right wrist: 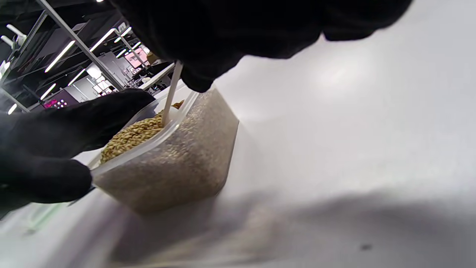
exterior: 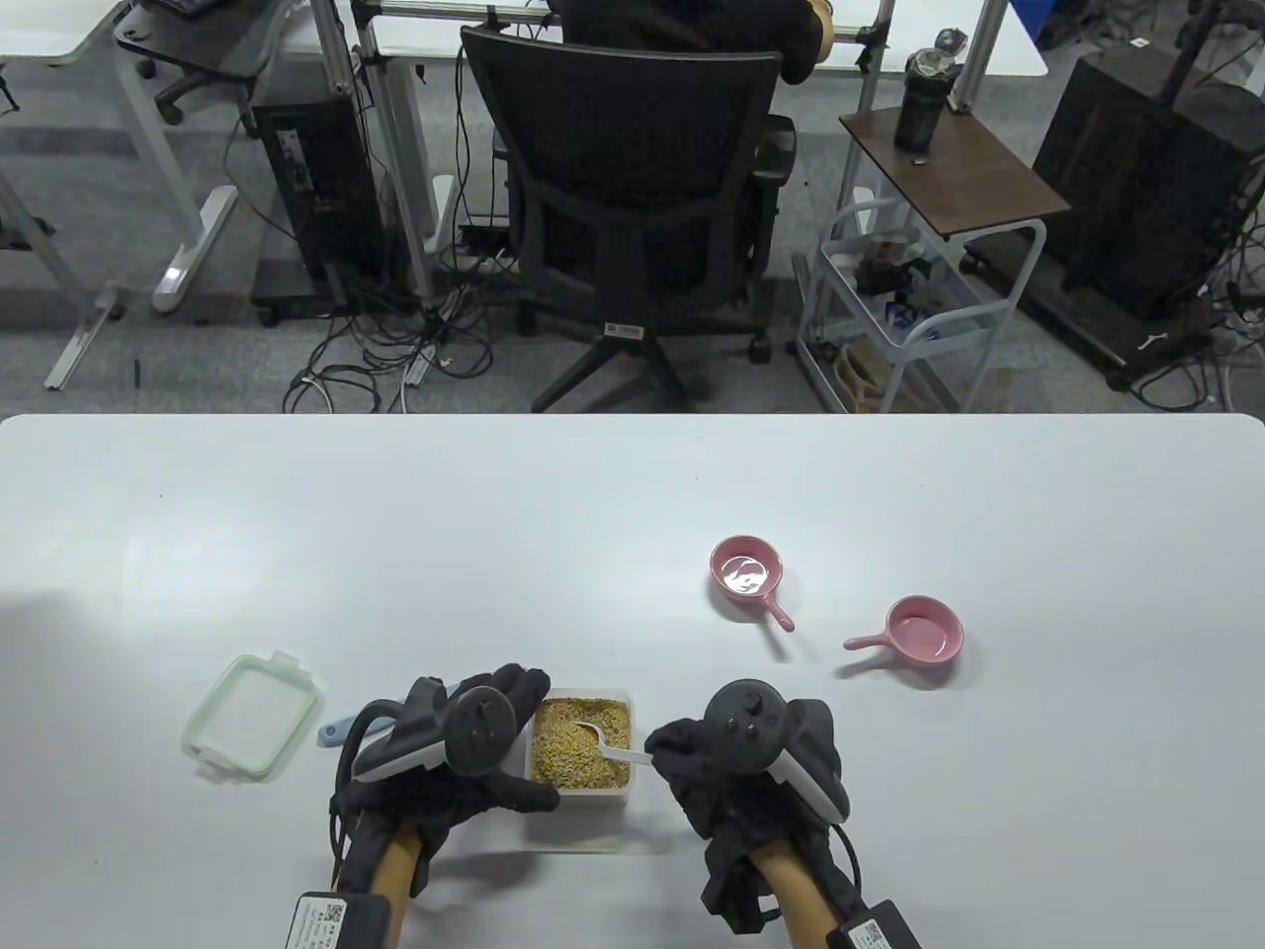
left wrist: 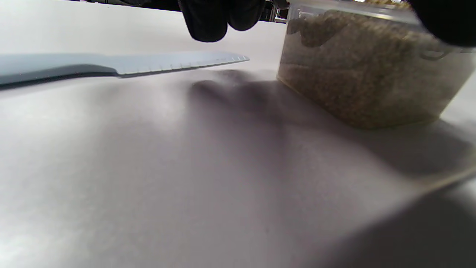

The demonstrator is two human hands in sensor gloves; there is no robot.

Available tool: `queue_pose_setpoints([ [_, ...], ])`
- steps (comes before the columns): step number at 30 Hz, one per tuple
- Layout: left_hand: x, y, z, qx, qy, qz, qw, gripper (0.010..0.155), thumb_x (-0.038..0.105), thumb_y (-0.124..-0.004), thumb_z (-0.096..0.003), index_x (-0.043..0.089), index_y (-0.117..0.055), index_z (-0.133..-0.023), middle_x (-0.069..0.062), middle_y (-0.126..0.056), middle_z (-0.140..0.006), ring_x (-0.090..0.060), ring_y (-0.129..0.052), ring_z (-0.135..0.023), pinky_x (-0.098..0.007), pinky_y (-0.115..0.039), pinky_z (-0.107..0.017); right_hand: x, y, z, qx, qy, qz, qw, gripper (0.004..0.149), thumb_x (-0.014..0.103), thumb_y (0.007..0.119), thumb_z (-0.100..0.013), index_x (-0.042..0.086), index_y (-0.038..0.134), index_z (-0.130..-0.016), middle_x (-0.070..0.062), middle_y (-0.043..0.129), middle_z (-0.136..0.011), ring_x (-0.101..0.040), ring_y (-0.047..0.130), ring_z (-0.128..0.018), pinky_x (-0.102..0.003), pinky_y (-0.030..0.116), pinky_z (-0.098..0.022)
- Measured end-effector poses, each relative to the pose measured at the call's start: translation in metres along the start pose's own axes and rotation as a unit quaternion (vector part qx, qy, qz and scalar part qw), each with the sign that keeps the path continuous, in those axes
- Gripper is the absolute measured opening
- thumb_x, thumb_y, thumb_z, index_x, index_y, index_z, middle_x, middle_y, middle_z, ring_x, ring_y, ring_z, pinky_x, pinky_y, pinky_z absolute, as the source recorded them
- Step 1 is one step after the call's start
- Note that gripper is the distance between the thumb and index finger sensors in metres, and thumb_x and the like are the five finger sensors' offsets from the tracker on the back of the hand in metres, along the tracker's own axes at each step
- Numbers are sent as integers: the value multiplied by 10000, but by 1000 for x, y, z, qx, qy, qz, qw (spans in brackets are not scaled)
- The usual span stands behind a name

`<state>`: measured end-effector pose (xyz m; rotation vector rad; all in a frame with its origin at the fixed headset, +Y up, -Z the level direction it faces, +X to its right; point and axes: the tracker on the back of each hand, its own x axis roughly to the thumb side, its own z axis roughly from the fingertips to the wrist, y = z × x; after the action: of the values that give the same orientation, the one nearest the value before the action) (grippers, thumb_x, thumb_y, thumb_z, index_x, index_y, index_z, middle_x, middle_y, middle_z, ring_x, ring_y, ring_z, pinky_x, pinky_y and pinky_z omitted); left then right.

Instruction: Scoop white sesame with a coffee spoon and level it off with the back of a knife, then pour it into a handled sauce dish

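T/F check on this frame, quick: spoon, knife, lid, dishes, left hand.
1. The right hand holds the white spoon with its bowl in the sesame. True.
2. The knife is in the left hand. False: it lies flat on the table, left of the sesame container.
3. The lid is on the container. False: it lies on the table, further left, and the container is open.
4. Both pink handled dishes show no sesame in them. True.
5. The left hand steadies the container at its left side. True.
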<state>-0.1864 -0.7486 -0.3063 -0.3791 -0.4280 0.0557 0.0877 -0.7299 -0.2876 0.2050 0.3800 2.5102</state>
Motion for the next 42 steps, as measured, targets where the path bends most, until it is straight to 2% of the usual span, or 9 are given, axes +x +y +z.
queue_pose_setpoints([
  [12, 0, -1, 1, -4, 1, 1, 1000, 1134, 846, -664, -373, 312, -200, -1260, -20, -385, -1359, -354, -513, -1271, -709, -375, -828, -9, -4, 2, 14, 6, -71, 997, 377, 288, 764, -562, 114, 927, -855, 17, 988, -415, -156, 924, -218, -411, 827, -240],
  [26, 0, -1, 0, -8, 1, 4, 1000, 1135, 847, -663, -373, 318, -191, -1259, -18, -374, -1361, -358, -501, -1273, -710, -371, -828, -17, -9, 2, 12, 15, -104, 994, 377, 291, 759, -567, 116, 923, -858, 21, 983, -408, -156, 921, -215, -411, 824, -238],
  [29, 0, 1, 1, -11, 3, 3, 1000, 1125, 835, -664, -383, 312, -187, -1258, -61, -345, -1363, -371, -484, -1276, -718, -358, -826, -18, -9, 3, 12, 15, -107, 994, 378, 290, 758, -568, 115, 922, -860, 20, 982, -409, -157, 920, -215, -412, 824, -239],
  [32, -7, 8, 7, -2, 23, 16, 1000, 1111, 820, -643, -403, 292, -166, -1256, -61, -318, -1364, -373, -460, -1279, -714, -343, -831, -19, -10, 3, 9, 15, -107, 994, 378, 291, 757, -569, 119, 920, -862, 20, 981, -410, -158, 920, -218, -412, 823, -241],
  [35, -21, 17, 17, 53, 63, 25, 996, 1036, 758, -658, -468, 274, -188, -1255, -65, -341, -1356, -382, -413, -1274, -705, -338, -831, -19, -11, 3, 7, 15, -110, 994, 379, 291, 757, -569, 117, 918, -864, 19, 980, -411, -160, 919, -220, -414, 822, -243],
  [37, -33, 23, 22, 80, 112, 4, 990, 954, 692, -684, -525, 270, -236, -1253, -49, -406, -1343, -371, -438, -1267, -702, -350, -829, -20, -12, 3, 8, 16, -113, 993, 379, 291, 757, -570, 118, 917, -866, 18, 979, -413, -161, 919, -221, -415, 821, -244],
  [38, -38, 24, 24, 80, 133, -9, 988, 918, 670, -692, -541, 269, -273, -1252, -42, -453, -1330, -357, -473, -1262, -697, -362, -831, -20, -12, 3, 7, 16, -114, 993, 378, 290, 756, -570, 118, 917, -867, 17, 979, -413, -161, 918, -222, -415, 821, -244],
  [42, -57, 24, 23, 13, 200, -78, 977, 775, 587, -727, -591, 306, -392, -1230, -2, -558, -1281, -316, -594, -1220, -675, -410, -838, -21, -14, 4, 5, 15, -115, 993, 379, 291, 756, -571, 118, 916, -869, 17, 978, -414, -162, 918, -223, -416, 820, -245],
])
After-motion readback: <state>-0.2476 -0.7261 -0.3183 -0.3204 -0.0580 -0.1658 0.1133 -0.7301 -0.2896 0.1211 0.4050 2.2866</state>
